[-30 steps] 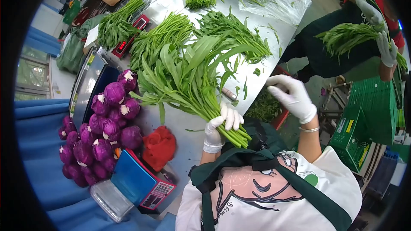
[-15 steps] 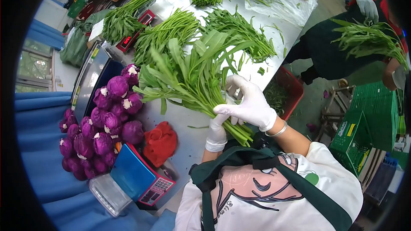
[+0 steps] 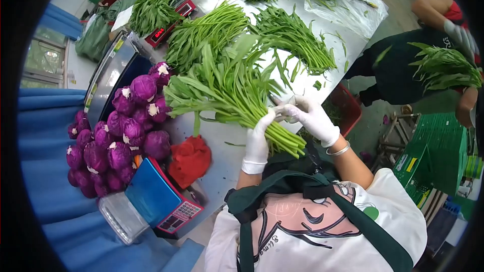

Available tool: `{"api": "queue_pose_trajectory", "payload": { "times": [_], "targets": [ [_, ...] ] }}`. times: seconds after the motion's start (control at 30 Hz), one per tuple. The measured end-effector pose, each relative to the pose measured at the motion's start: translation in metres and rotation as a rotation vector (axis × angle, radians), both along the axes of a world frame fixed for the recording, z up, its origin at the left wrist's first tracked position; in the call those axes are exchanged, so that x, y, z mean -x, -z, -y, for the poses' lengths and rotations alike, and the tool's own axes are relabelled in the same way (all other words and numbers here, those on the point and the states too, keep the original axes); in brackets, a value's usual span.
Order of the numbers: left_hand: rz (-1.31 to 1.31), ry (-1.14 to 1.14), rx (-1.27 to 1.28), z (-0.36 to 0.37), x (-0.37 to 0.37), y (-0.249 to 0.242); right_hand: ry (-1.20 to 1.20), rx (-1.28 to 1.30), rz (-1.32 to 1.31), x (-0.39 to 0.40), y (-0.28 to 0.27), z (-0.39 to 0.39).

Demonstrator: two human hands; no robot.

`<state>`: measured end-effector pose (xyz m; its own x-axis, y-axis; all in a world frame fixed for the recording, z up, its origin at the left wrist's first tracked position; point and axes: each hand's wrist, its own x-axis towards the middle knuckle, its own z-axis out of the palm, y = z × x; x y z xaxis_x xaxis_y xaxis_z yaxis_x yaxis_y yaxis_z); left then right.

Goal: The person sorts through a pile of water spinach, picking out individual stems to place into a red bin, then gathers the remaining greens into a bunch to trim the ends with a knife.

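Note:
A leafy bunch of water spinach (image 3: 242,93) is held over the near side of the metal table, its leaves toward the upper left and its cut stems toward my body. My left hand (image 3: 257,143), in a white glove, wraps round the stems from below and the left. My right hand (image 3: 313,121), gloved too, is at the right edge of the bunch with thumb and fingers pinched together against the stems. Exactly what lies between those fingertips is partly hidden. Beyond the bunch, more water spinach (image 3: 295,38) is spread on the table.
Purple cabbages (image 3: 121,131) are heaped at the left, beside a red cloth (image 3: 189,161) and a blue-topped scale (image 3: 154,196). A red crate (image 3: 350,111) stands right of the table. Another person (image 3: 403,65) holds greens near green crates (image 3: 438,141).
My right hand has moved from across the stems to the bunch's right edge, its fingers closing together. More of my left hand shows round the stems. The view has shifted slightly.

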<state>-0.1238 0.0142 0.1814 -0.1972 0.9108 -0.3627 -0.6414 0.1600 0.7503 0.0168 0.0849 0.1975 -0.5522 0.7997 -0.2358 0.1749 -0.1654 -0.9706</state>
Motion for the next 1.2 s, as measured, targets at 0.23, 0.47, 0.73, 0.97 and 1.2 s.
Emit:
{"api": "queue_pose_trajectory", "payload": {
  "times": [0.23, 0.47, 0.73, 0.97, 1.2],
  "targets": [
    [0.37, 0.167, -0.2, -0.015, 0.046, 0.013, -0.366, 0.906, -0.538, 0.014, 0.026, 0.005],
    [0.59, 0.216, -0.529, -0.026, 0.041, 0.01, -0.712, 0.93, -0.723, 0.039, 0.01, 0.008],
    [0.547, 0.103, -0.342, -0.029, 0.052, 0.014, -0.501, -0.493, 0.172, 0.024, -0.032, -0.011],
    [0.471, 0.093, -0.03, -0.039, 0.052, 0.011, -0.445, -0.596, 0.061, 0.019, -0.016, -0.016],
    [0.346, -0.13, 0.01, -0.047, 0.063, 0.009, 0.152, -0.542, 0.163, 0.002, -0.011, -0.008]
  ]
}}
